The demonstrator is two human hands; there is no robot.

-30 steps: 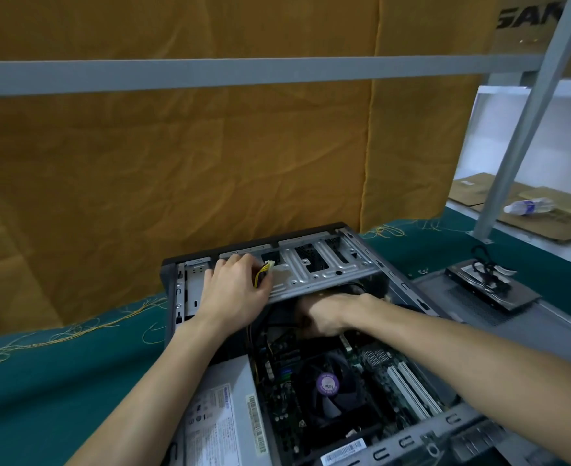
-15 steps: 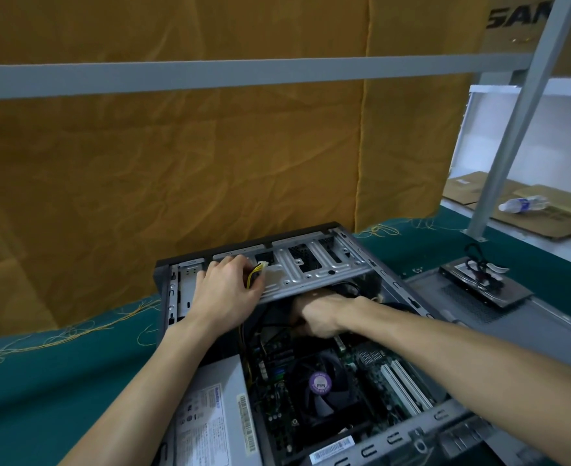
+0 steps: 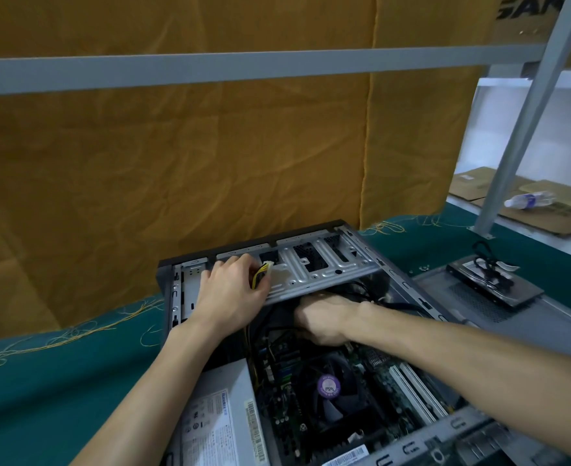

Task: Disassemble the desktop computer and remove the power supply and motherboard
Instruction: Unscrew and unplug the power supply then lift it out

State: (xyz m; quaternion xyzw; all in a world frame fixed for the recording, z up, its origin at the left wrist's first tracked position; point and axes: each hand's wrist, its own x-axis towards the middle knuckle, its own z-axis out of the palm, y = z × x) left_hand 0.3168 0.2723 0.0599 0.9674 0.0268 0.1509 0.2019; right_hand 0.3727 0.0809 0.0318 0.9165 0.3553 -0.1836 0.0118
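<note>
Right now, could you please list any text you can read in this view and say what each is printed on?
"SAN", cut off by the frame edge: cardboard box at top right.
Purple fan sticker: too blurred.
Power supply label: too small.
Barcode sticker: illegible.
Bottle label: illegible.

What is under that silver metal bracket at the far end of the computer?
Under the metal bracket the right hand reaches in among black cables. Its fingertips and whatever it grips are hidden by the bracket.

Open computer case [image 3: 398,280] on a green table [image 3: 41,391]; left hand [image 3: 230,297] holds a yellow-wired connector [image 3: 263,271] atop its drive cage [image 3: 321,270], right hand [image 3: 327,319] reaches beneath.
</note>
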